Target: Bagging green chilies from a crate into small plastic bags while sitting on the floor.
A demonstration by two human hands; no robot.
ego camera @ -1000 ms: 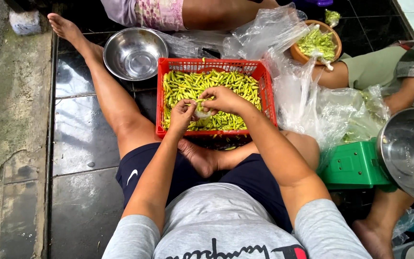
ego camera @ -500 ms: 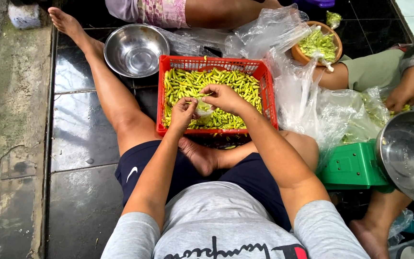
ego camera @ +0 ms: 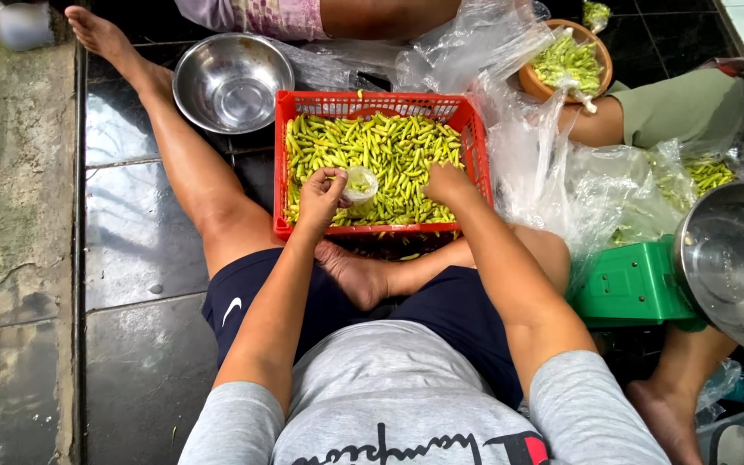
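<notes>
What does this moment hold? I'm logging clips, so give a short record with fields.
setting: person seated on dark tiled floor
left hand: holds small clear cup
right hand: resting on green chillies
container: red basket, on the lap
nearby: empty steel bowl, green scale, plastic bags
others: wooden bowl of chillies beside another person

Dark tiled floor [ego camera: 131, 250] under red basket [ego camera: 282, 164], steel bowl [ego camera: 232, 82], green scale [ego camera: 630, 284], plastic bags [ego camera: 579, 189].
</notes>
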